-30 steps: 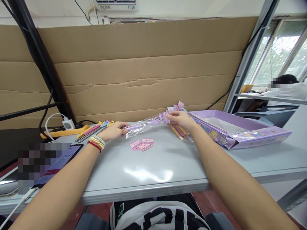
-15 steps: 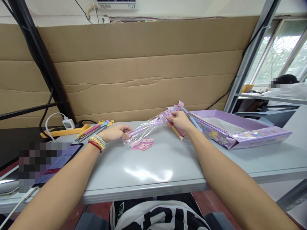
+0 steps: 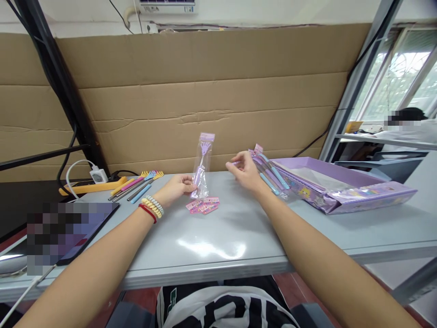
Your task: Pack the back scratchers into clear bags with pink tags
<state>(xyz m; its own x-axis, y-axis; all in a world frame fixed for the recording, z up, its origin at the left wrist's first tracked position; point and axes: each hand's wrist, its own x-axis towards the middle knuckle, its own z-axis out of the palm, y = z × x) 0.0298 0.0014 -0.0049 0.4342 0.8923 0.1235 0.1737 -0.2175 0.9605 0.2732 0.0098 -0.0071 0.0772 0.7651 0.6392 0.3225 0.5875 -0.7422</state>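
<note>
My left hand pinches a clear plastic packet near its lower end; a purple hand-shaped stick lies inside it, and the packet stands nearly upright. Just below it, several small pink cards lie on the table. My right hand is raised above the table with fingers apart and holds nothing. Beside it, several packaged blue and purple sticks lean on the purple box.
On the left lie several colorful fork-like sticks, a yellow object with a white charger, and a tablet. A cardboard panel stands behind the table. A person sits at the far right.
The packet has swung from lying slanted between both hands to nearly upright in my left hand. My right hand has let go and moved slightly left, fingers apart.
</note>
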